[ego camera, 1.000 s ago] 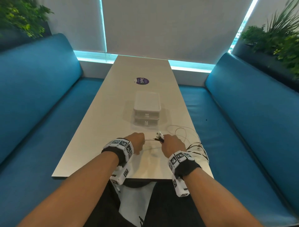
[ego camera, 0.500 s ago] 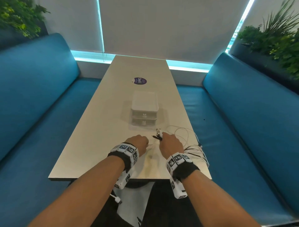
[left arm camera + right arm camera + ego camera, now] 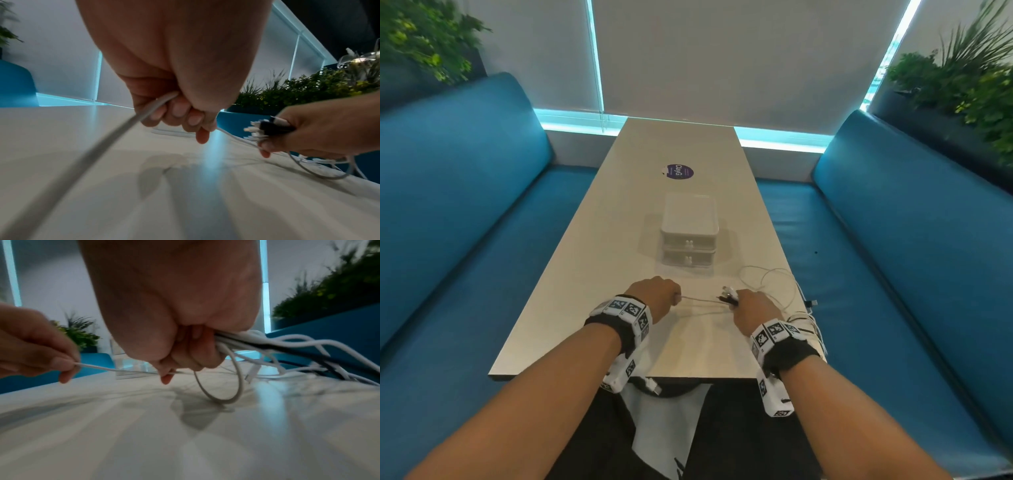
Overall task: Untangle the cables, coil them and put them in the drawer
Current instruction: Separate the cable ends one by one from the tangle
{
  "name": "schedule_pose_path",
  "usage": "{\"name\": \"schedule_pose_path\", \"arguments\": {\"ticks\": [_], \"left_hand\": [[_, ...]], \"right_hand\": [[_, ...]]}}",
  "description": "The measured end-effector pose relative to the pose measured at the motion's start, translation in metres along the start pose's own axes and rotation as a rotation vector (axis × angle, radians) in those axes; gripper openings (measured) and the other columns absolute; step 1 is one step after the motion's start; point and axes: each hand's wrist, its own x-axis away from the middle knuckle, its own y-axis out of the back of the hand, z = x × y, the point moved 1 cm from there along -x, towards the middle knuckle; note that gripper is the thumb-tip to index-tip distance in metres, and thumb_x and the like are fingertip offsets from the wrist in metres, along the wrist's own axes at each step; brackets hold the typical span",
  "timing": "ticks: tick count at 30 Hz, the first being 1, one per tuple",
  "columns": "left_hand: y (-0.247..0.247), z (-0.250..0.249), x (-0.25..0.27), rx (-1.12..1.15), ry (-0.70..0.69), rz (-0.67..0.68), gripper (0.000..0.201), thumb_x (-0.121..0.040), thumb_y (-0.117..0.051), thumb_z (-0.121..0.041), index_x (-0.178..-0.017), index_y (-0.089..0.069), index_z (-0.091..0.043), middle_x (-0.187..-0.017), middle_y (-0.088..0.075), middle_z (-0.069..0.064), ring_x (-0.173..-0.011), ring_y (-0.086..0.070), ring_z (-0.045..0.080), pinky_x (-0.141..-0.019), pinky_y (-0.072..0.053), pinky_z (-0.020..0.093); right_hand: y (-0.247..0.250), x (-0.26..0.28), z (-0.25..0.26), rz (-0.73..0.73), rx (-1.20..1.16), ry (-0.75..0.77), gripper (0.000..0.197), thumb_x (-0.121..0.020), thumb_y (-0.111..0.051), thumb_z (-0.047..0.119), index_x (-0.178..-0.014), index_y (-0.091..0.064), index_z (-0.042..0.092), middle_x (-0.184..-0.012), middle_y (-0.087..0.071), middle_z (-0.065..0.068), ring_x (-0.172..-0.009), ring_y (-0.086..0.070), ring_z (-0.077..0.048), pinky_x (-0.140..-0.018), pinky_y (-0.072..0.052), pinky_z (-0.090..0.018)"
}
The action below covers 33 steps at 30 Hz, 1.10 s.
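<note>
My left hand grips a thin white cable that runs taut across to my right hand. In the left wrist view the white cable passes through the curled fingers. My right hand holds a bundle of white and black cables with their plugs sticking out to the left. Loose loops trail off the table's right edge. A white two-drawer box stands just beyond my hands, both drawers closed.
The long pale table runs away from me between two blue benches. A purple round sticker lies past the drawer box. Plants stand behind the bench backs. A cable plug hangs over the right edge.
My hands were nearly touching half a second ago; the left hand has pulled away to the left, drawing a length of white cable out from the bundle in my right hand.
</note>
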Motion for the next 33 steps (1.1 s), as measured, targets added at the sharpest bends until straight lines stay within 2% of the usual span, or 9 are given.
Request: {"name": "schedule_pose_path", "arguments": {"ticks": [5,9,12,16,20,23,26,30,33], "left_hand": [[-0.001,0.007,0.003,-0.007,0.030,-0.033,0.022,-0.101,-0.041,-0.020,-0.107,-0.062,-0.024,-0.107,-0.065,0.005,-0.084,-0.058,0.024,-0.075,-0.046,0.032],[-0.009,-0.019,0.000,-0.023,-0.011,-0.085,0.024,-0.103,-0.040,-0.024,-0.111,-0.063,-0.021,-0.104,-0.066,0.007,-0.087,-0.062,0.027,-0.072,-0.046,0.033],[-0.013,-0.033,-0.003,-0.013,-0.015,-0.120,0.025,-0.103,-0.041,-0.025,-0.113,-0.064,-0.020,-0.103,-0.068,0.008,-0.084,-0.063,0.027,-0.071,-0.048,0.034],[-0.012,-0.030,-0.002,0.037,-0.077,-0.129,0.028,-0.106,-0.037,-0.034,-0.117,-0.060,-0.021,-0.104,-0.066,0.008,-0.090,-0.063,0.029,-0.074,-0.048,0.035],[-0.003,0.007,0.000,-0.005,-0.035,-0.093,0.026,-0.106,-0.037,-0.029,-0.113,-0.060,-0.020,-0.107,-0.066,0.006,-0.092,-0.062,0.027,-0.078,-0.049,0.036],[-0.002,0.027,0.004,-0.017,0.005,-0.084,0.031,-0.106,-0.035,-0.035,-0.108,-0.063,-0.021,-0.103,-0.066,0.006,-0.087,-0.062,0.026,-0.074,-0.047,0.034],[-0.008,0.017,0.004,0.011,0.033,-0.076,0.034,-0.106,-0.035,-0.034,-0.106,-0.064,-0.017,-0.103,-0.065,0.007,-0.083,-0.059,0.025,-0.074,-0.047,0.033],[-0.023,-0.003,-0.002,-0.008,0.023,-0.083,0.035,-0.105,-0.037,-0.036,-0.105,-0.066,-0.016,-0.103,-0.066,0.008,-0.090,-0.064,0.028,-0.075,-0.047,0.033],[-0.030,-0.010,-0.006,-0.036,0.008,-0.080,0.036,-0.104,-0.038,-0.037,-0.103,-0.066,-0.016,-0.100,-0.066,0.009,-0.088,-0.064,0.029,-0.071,-0.044,0.032]], "right_hand": [[0.003,0.000,0.008,-0.071,-0.058,-0.017,0.021,-0.099,-0.047,0.027,-0.105,-0.063,0.016,-0.098,-0.067,-0.007,-0.089,-0.065,-0.027,-0.073,-0.052,-0.034],[-0.001,0.000,0.034,-0.038,-0.190,0.133,0.024,-0.099,-0.047,0.029,-0.108,-0.063,0.013,-0.102,-0.067,-0.012,-0.091,-0.064,-0.031,-0.077,-0.052,-0.037],[-0.004,0.003,0.043,0.035,-0.187,0.216,0.025,-0.099,-0.047,0.023,-0.108,-0.066,0.011,-0.104,-0.069,-0.012,-0.095,-0.064,-0.030,-0.075,-0.047,-0.033],[-0.003,0.001,0.030,0.013,-0.125,0.155,0.022,-0.096,-0.048,0.022,-0.107,-0.066,0.016,-0.101,-0.069,-0.009,-0.094,-0.065,-0.029,-0.079,-0.052,-0.038],[0.005,-0.002,-0.002,-0.054,0.002,-0.012,0.020,-0.096,-0.045,0.020,-0.103,-0.064,0.019,-0.100,-0.068,-0.006,-0.092,-0.065,-0.027,-0.077,-0.052,-0.036],[0.005,-0.005,-0.012,-0.056,-0.017,-0.075,0.018,-0.097,-0.045,0.024,-0.102,-0.062,0.019,-0.098,-0.066,-0.005,-0.088,-0.064,-0.026,-0.079,-0.054,-0.037],[0.001,-0.005,-0.001,-0.074,-0.094,-0.054,0.018,-0.099,-0.045,0.028,-0.104,-0.060,0.019,-0.100,-0.065,-0.007,-0.088,-0.063,-0.027,-0.077,-0.052,-0.036],[-0.004,-0.003,0.016,-0.091,-0.155,0.070,0.022,-0.100,-0.045,0.034,-0.109,-0.056,0.019,-0.100,-0.065,-0.010,-0.088,-0.062,-0.031,-0.072,-0.048,-0.036],[-0.002,-0.001,0.017,-0.116,-0.162,0.104,0.027,-0.099,-0.045,0.033,-0.123,-0.052,0.023,-0.101,-0.063,-0.012,-0.090,-0.061,-0.033,-0.073,-0.047,-0.037]]}}
